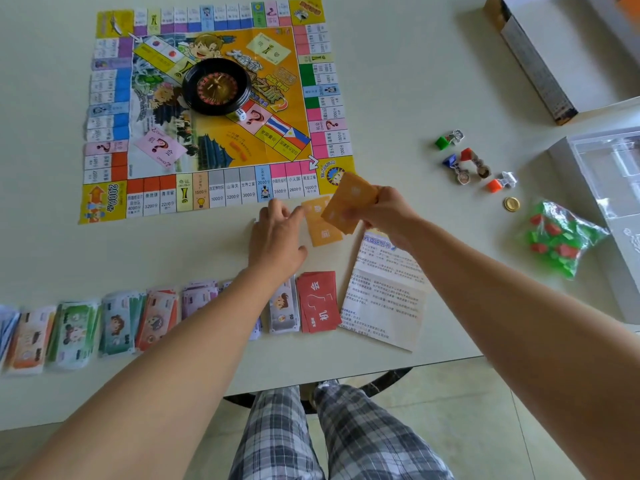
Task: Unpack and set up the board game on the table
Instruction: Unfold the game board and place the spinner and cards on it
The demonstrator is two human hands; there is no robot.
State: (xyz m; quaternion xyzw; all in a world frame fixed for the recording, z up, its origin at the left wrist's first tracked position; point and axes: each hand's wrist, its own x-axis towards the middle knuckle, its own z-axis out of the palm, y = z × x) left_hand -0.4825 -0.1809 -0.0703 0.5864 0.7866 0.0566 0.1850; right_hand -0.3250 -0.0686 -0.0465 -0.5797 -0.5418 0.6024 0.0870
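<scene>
The paper game board point(214, 109) lies unfolded on the table with a black roulette wheel point(216, 86) and a white die point(240, 115) on it. My right hand point(384, 209) grips a stack of orange cards point(348, 202) just below the board's near right corner. Another orange card point(320, 226) lies flat on the table under them. My left hand point(277, 233) rests palm down beside that card, its fingers touching the card's left edge. A red card pile point(318, 301) and a row of play-money stacks point(114, 323) lie along the near edge.
A rules sheet point(384, 292) lies right of the red cards. Several coloured pawns point(467, 161), a gold coin point(511, 204) and a bag of green and red houses point(561, 237) sit to the right. The open game box point(540, 53) and a clear plastic tray point(609, 174) stand at the far right.
</scene>
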